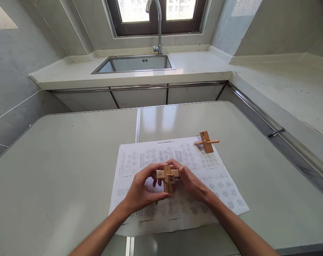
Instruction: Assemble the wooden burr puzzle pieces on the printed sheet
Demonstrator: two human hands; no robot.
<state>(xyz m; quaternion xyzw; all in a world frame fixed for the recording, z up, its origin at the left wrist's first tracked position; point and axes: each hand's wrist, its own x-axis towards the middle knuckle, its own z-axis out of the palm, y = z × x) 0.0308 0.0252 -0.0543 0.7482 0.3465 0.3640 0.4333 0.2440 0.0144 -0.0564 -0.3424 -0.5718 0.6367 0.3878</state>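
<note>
Hands meet above the printed white instruction sheet (177,185) on the pale counter (70,160): left hand (141,192) and right hand (190,183) each grip clenched on the light, rigid interlocking wooden block puzzle (167,177), probably best pinched by its protruding bar ends.

Wooden puzzle (167,179): pale tan, light grain, dark letter stamped on the block ends.
Second wooden puzzle (206,142): same honey tan, dark mark on top face.
Instruction sheet (177,185): white, printed in grey with rows of small diagrams and lines of fine text.
Worktop (57,170): matte grey-white, plain, split by one pale seam.
Sink (133,64): brushed steel grey.
Tap (157,25): polished chrome.
Window frame (156,26): dark brown.
Wall tiles (20,71): grey, faintly veined.
</note>
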